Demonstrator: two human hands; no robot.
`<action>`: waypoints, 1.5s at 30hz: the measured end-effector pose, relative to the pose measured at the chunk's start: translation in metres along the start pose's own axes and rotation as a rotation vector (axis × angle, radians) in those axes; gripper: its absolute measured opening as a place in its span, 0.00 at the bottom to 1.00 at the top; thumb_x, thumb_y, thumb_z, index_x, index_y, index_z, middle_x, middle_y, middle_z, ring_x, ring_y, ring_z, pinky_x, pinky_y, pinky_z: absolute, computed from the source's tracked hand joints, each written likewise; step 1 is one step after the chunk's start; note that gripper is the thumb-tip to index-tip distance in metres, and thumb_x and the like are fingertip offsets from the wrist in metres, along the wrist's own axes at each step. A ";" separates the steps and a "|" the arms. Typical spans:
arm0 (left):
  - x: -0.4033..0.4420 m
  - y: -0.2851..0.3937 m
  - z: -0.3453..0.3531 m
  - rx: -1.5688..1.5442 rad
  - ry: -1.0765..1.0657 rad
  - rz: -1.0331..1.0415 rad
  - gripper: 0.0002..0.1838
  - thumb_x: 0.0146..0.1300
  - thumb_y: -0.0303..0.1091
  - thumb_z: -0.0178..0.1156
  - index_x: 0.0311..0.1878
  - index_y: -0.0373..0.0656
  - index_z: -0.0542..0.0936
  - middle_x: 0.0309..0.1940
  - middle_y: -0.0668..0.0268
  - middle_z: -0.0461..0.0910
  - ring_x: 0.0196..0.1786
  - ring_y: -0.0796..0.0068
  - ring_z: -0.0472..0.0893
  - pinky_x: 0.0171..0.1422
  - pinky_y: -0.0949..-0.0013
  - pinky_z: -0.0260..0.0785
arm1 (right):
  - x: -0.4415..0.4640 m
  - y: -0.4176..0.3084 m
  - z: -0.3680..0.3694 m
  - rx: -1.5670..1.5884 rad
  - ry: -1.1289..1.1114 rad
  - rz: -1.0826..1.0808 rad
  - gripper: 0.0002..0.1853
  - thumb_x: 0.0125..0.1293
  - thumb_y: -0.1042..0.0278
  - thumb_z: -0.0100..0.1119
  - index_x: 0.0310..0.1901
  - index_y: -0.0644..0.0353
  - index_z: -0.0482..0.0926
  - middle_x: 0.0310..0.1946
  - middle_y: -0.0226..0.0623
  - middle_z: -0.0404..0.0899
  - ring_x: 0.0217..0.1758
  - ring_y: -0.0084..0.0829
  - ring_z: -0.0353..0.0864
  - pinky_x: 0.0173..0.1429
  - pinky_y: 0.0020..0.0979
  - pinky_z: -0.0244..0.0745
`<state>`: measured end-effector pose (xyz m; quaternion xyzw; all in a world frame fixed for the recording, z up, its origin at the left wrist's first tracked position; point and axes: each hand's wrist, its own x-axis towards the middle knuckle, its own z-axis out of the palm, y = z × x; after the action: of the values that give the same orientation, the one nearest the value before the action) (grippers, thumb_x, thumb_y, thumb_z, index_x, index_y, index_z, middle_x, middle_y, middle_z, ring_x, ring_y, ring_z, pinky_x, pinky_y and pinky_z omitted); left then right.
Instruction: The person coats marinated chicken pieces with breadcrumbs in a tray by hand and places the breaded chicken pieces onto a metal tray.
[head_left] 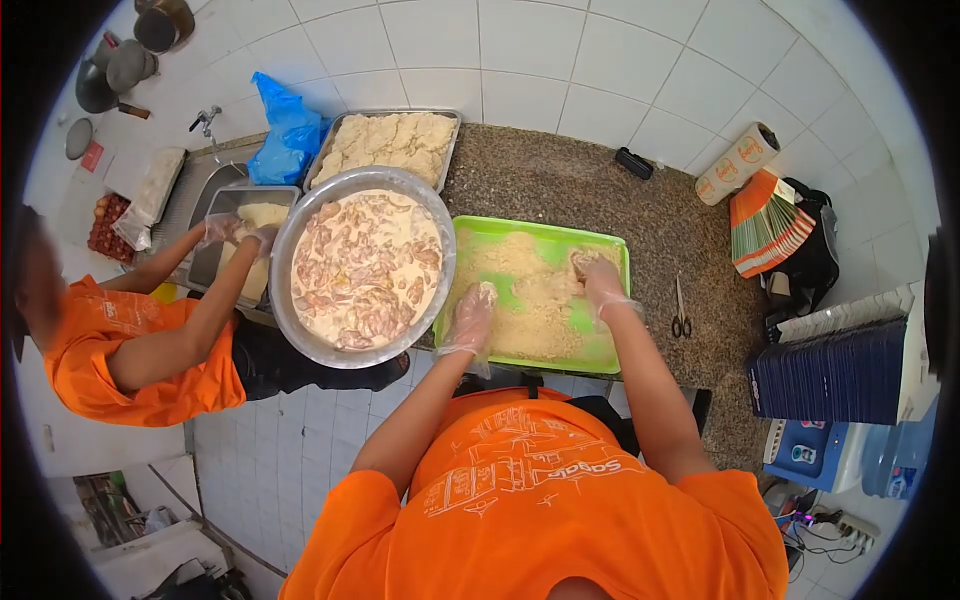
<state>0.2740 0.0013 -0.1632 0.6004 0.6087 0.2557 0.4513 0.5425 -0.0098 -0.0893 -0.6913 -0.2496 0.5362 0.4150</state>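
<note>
A bright green tray [612, 352] strewn with pale crumbs [540, 325] lies in front of me on the counter. My left hand [472, 322], in a clear plastic glove, is over the tray's left side, its fingers curled and crusted with crumbs. My right hand [598, 282], gloved too, reaches over the right side with its fingers closed together among the crumbs. Whatever either hand holds is too small and coated to make out. Left of the tray, a large round metal bowl [283, 310] is full of raw meat pieces [365, 270] in a creamy liquid.
A metal tray [455, 125] piled with breaded pieces [385, 145] stands behind the bowl. Scissors [681, 310] lie right of the green tray on the granite counter [540, 165]. At left, a co-worker in an orange shirt [150, 345] has gloved hands in a metal pan [207, 255].
</note>
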 end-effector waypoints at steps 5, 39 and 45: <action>-0.018 0.030 -0.011 0.025 -0.028 0.006 0.19 0.75 0.44 0.51 0.58 0.40 0.78 0.52 0.44 0.81 0.58 0.39 0.79 0.60 0.47 0.70 | 0.053 0.081 -0.004 -0.556 0.279 -0.412 0.21 0.64 0.72 0.68 0.57 0.66 0.75 0.43 0.41 0.82 0.43 0.32 0.85 0.44 0.37 0.82; -0.009 0.000 0.024 0.517 -0.194 0.484 0.17 0.54 0.29 0.64 0.48 0.37 0.79 0.45 0.41 0.82 0.52 0.40 0.81 0.57 0.48 0.75 | -0.025 0.109 0.075 -1.020 0.017 -0.456 0.37 0.53 0.71 0.69 0.66 0.72 0.68 0.57 0.65 0.77 0.64 0.59 0.75 0.66 0.45 0.72; 0.007 0.020 0.050 0.239 0.148 0.710 0.20 0.56 0.32 0.66 0.53 0.37 0.81 0.46 0.44 0.83 0.53 0.40 0.81 0.62 0.43 0.71 | -0.038 0.036 0.055 -0.230 -0.110 -0.474 0.28 0.54 0.73 0.67 0.58 0.73 0.76 0.54 0.64 0.80 0.58 0.58 0.81 0.60 0.46 0.78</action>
<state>0.3275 -0.0005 -0.1707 0.8021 0.4193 0.3661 0.2163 0.4754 -0.0418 -0.1036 -0.6259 -0.4860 0.4290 0.4336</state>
